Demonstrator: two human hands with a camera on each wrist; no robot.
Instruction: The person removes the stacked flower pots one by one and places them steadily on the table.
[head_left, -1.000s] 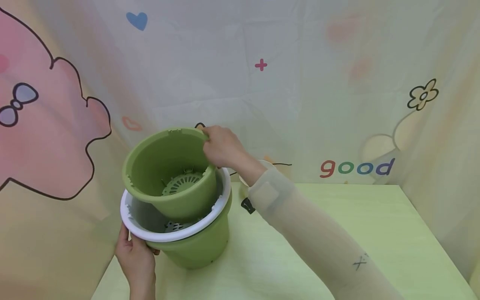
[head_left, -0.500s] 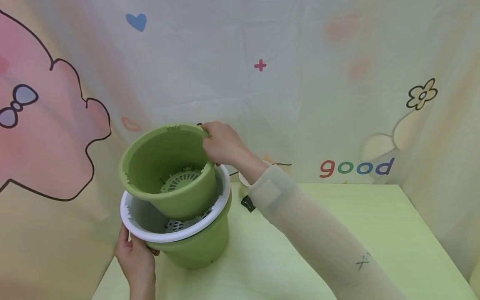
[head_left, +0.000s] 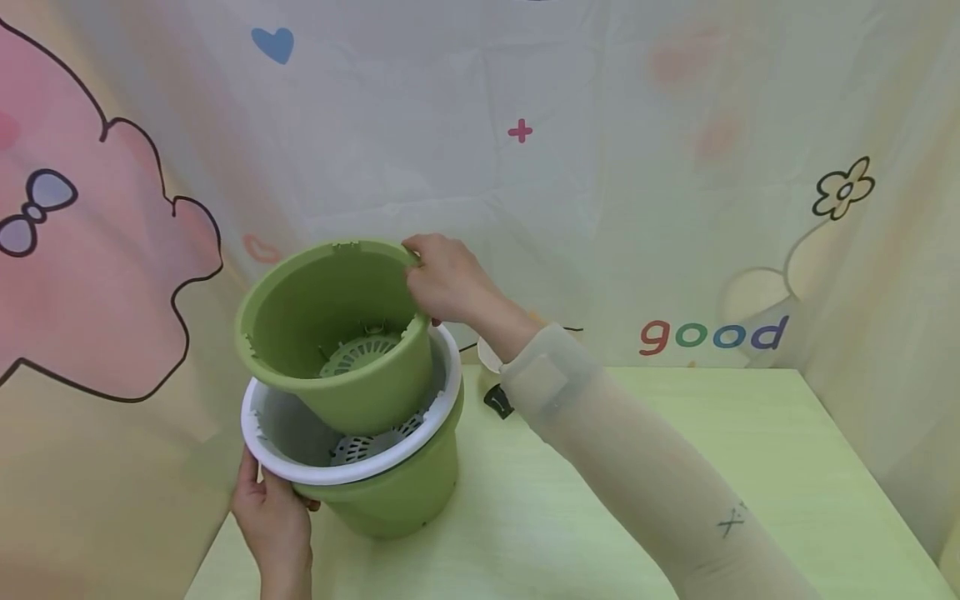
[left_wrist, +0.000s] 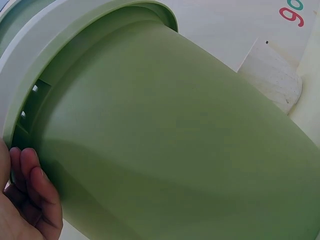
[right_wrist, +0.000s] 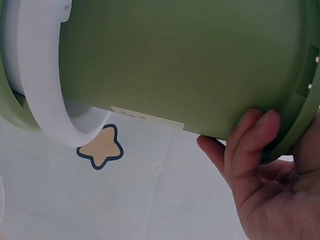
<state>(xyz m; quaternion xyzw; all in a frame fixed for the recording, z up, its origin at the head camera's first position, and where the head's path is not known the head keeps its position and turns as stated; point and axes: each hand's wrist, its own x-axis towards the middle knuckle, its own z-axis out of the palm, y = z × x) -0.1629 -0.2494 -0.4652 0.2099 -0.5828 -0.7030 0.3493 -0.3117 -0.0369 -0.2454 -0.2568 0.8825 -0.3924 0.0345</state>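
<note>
Nearest, the left hand (head_left: 273, 512) has its fingers curled at the stacked rims of the white pot (head_left: 337, 475) and the lower green pot (head_left: 405, 504) over the desk (head_left: 555, 517). Beyond, the right hand (head_left: 450, 275) grips the upper green pot (head_left: 375, 404) by its rim, its base within the white pot's mouth. Its mouth faces up; its mouth-to-base axis looks near upright. The step seems to be separating or nesting pots; the next move calls for steadying the lower ones.

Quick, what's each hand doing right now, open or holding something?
Left hand: closed, gripping the lower green pot at its rim.
Right hand: closed, holding the upper green pot by its rim.
</note>
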